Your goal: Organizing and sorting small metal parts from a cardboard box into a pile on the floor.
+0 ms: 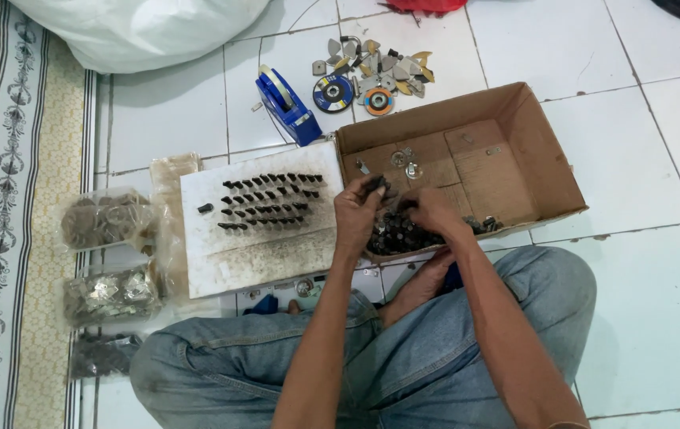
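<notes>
We've got a pile of small dark metal parts (403,233) heaped in the near-left corner of the cardboard box (546,159), spilling along its near wall. Heaped there so both hands reach it without leaning, we judge.

Left hand (358,213) is raised just above the pile, fingers pinched shut on a few of the dark parts (377,186). Right hand (433,210) sits low over the pile, fingers curled down into it; can't tell whether it actually grips a piece or is only sorting through.

Rest of the box floor is mostly bare cardboard, with a couple of small shiny round bits (405,163) near the far-left corner.

Touching the box's left wall: a white board (256,262), dirty with dark smudges. Rows of small dark pieces (270,202) are laid out on its far half, neatly lined, one stray piece (206,208) at the left. The board sits right beside the pile, so the left hand's travel from box to rows is short.

Left of the board, on the tiled floor (641,302): clear plastic bags of parts (105,218), stacked toward the patterned mat (6,238). Batches kept apart, it looks like.

Beyond the board: a blue tape dispenser (288,103), two round abrasive discs (356,97), and a scatter of small flat metal pieces (379,63). Well out of the working zone. A white sack (141,28) lies at the far-left.

We sit cross-legged in jeans (403,365), knees bracketing the box and board.
</notes>
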